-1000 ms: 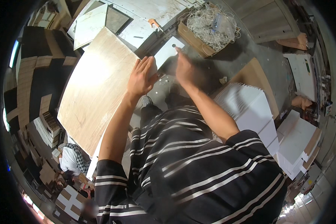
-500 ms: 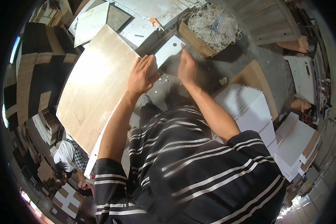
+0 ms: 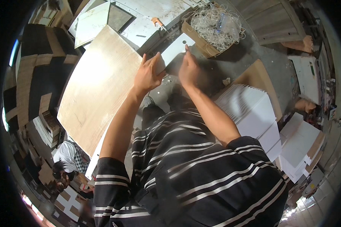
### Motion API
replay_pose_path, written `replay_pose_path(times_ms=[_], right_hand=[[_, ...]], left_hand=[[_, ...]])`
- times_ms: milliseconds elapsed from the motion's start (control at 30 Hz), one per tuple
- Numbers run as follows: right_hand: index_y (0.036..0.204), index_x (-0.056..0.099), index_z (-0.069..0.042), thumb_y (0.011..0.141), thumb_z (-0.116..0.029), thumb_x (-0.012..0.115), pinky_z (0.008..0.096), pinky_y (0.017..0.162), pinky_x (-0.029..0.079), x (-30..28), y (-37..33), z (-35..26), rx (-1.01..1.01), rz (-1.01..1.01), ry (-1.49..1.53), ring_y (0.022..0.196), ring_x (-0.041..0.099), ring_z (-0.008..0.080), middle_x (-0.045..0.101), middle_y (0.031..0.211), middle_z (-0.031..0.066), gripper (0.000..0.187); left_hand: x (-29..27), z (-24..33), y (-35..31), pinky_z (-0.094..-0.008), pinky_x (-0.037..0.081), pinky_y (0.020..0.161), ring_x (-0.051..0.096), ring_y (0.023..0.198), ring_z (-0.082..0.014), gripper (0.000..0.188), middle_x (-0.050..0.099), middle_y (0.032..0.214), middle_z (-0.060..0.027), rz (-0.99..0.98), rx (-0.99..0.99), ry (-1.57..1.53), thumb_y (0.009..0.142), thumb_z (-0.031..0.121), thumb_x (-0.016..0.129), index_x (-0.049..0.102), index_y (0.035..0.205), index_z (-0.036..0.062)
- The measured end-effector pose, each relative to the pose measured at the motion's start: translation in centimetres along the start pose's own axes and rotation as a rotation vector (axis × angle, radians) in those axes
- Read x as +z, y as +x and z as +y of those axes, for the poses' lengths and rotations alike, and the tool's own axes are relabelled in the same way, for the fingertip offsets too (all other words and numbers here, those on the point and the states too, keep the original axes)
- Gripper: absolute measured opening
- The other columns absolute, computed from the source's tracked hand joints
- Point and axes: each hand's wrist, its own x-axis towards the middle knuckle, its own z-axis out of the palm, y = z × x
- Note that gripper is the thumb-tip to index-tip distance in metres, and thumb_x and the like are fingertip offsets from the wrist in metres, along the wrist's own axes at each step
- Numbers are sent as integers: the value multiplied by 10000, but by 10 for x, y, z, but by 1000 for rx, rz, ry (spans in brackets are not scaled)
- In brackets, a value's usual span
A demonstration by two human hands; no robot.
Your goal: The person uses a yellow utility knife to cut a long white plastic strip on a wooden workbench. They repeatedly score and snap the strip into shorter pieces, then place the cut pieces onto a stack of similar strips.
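Observation:
A white panel (image 3: 173, 52) with a round hole near its far end is held slanting in front of me. My left hand (image 3: 148, 75) grips its near left end, index finger raised and the other fingers bent over the edge. On the panel's right edge is my right hand (image 3: 188, 69), its index finger stretched toward the hole and the other fingers curled; part of this grip is hidden. To the left of my left hand lies a large pale wood-coloured board (image 3: 98, 79), brightly lit, on top of white boards.
An orange air gun (image 3: 156, 22) lies on the white surface beyond. A cardboard box (image 3: 201, 41) holds tangled pale strapping. At right stands a stack of white folded sheets (image 3: 250, 108) against cardboard. A person (image 3: 66, 157) bends at lower left. Dark-wrapped cartons (image 3: 45, 75) stand at far left.
The white panel has shifted a little to the right and away from me. My left hand has moved right with it, and its index finger has lifted apart from the others.

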Motion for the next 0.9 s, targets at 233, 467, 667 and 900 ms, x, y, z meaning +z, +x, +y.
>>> replay_pose_path(times_ms=[233, 467, 667, 900], right_hand=[[1484, 520, -56, 964, 49, 521, 465, 857, 521, 18, -22, -15, -144, -67, -48, 1025, 645, 403, 676, 1167, 206, 531], [1438, 570, -78, 1006, -9, 478, 424, 854, 534, 3, -4, -9, -82, -31, -111, 1039, 671, 394, 690, 1137, 210, 447], [1455, 564, -94, 968, 30, 499, 446, 866, 525, -4, -4, -8, -43, -67, -83, 1025, 664, 400, 677, 1110, 228, 506], [1498, 525, -119, 970, 43, 523, 448, 815, 523, -9, 0, 5, 5, -110, -110, 952, 653, 380, 658, 1061, 186, 552]], left_hand=[[3, -4, 0, -513, 278, 1238, 622, 1201, -351, 748, 663, 1261, -205, 35, 59, -8, 803, 174, 767, 449, 1453, -15], [2, -3, -1, -510, 284, 1237, 592, 1254, -354, 751, 635, 1312, -210, 17, 31, -1, 800, 164, 757, 447, 1459, -19], [-5, -4, -27, -519, 249, 1248, 380, 1463, -403, 883, 457, 1537, -218, 37, 81, 149, 808, 259, 783, 365, 1537, -11], [-42, -24, -133, -533, 217, 1256, 287, 1530, -385, 925, 372, 1624, -171, -7, -152, 250, 780, 281, 858, 388, 1549, 77]])
